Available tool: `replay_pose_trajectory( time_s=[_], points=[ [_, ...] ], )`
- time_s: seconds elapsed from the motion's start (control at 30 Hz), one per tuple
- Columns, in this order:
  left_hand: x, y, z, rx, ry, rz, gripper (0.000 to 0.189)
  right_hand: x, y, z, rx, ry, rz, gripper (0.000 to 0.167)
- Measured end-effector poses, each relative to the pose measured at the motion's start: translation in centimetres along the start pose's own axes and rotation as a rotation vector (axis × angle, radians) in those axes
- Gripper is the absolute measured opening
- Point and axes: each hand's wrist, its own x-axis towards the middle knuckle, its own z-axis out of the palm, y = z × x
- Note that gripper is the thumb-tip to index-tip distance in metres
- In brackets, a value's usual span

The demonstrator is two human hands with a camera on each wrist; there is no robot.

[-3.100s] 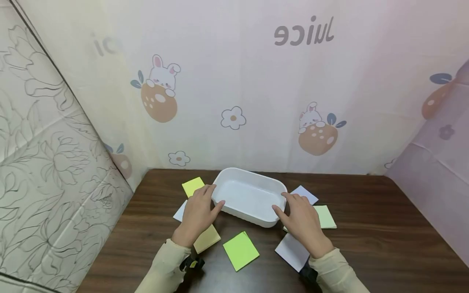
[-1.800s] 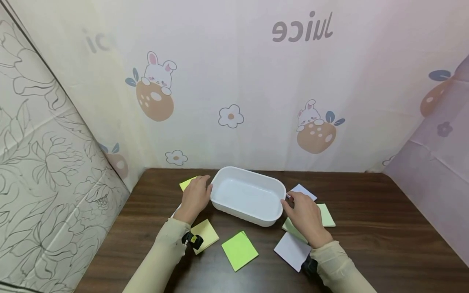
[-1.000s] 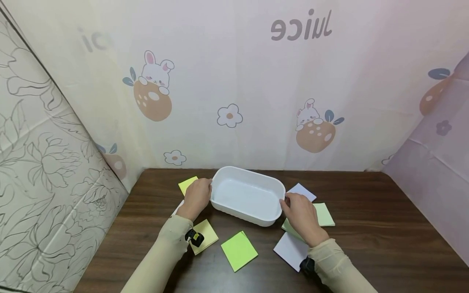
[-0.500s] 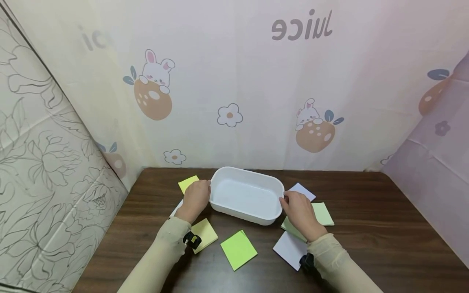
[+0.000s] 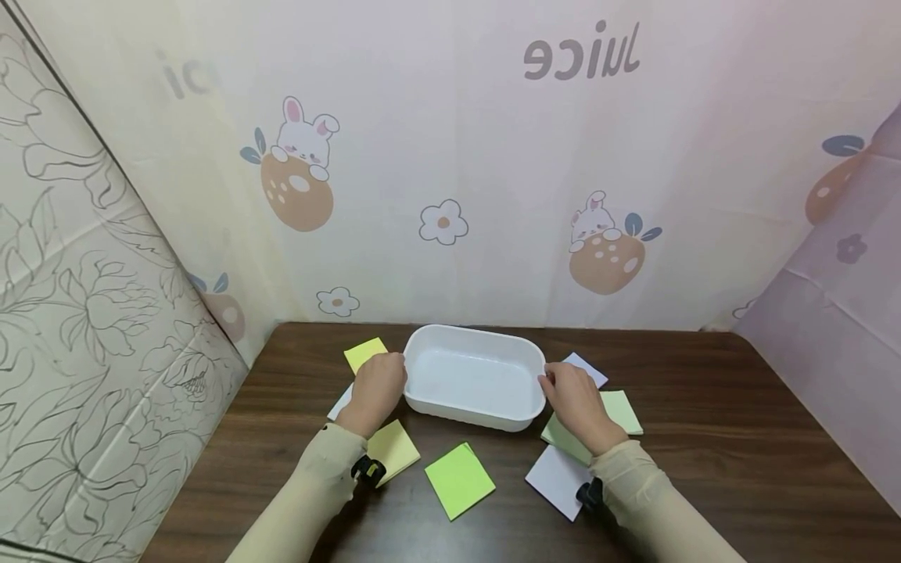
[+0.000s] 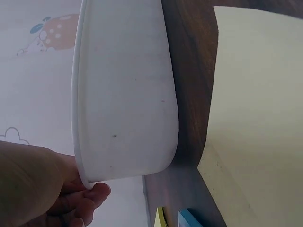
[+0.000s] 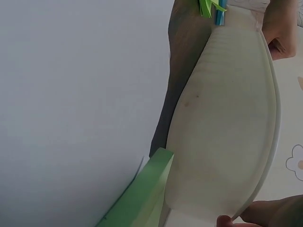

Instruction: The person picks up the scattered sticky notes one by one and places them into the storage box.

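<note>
A white rectangular plastic tub (image 5: pixel 473 383) with rounded corners stands near the back of the table, with nothing inside. My left hand (image 5: pixel 378 389) pinches the rim at its left end; in the left wrist view, the thumb and curled fingers (image 6: pixel 100 190) meet at the rim's edge. At the opposite end my right hand (image 5: pixel 576 403) pinches the rim, fingertips partly hidden by the tub in the right wrist view. Beneath the left forearm lies a pale yellow sticky-note pad (image 5: pixel 394 452). A pale green pad (image 5: pixel 567 440) and a lavender pad (image 5: pixel 559 478) lie by the right wrist.
More pads lie around the tub: yellow (image 5: pixel 364 352) and light blue (image 5: pixel 341 402) on the left, bright green (image 5: pixel 460 480) in front, pale green (image 5: pixel 622 413) and pale violet (image 5: pixel 590 369) on the right. A patterned curtain (image 5: pixel 450 156) hangs behind the brown table (image 5: pixel 704 438).
Both hands have gone from spread fingers at the tub's ends to pinching its rim. The tub has turned slightly, its left end coming nearer, so its long side lies straighter across.
</note>
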Motion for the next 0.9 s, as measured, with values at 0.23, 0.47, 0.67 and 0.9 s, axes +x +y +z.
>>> replay_pose_trajectory(
  time_s=[0.23, 0.47, 0.67, 0.9],
  points=[
    [-0.5, 0.1, 0.0, 0.019, 0.021, 0.005, 0.022, 0.3, 0.0, 0.0, 0.009, -0.009, 0.006, 0.011],
    [-1.2, 0.5, -0.2, 0.032, 0.029, -0.003, 0.023, 0.6, 0.1, -0.3, 0.007, -0.031, 0.004, 0.023],
    [-1.7, 0.8, -0.2, 0.027, 0.044, -0.007, 0.020, 1.0, 0.2, -0.4, -0.003, -0.049, -0.003, 0.024],
    [-2.1, 1.1, -0.1, 0.058, 0.067, 0.012, 0.018, 1.5, 0.3, -0.5, -0.010, -0.099, 0.020, 0.026]
  ],
)
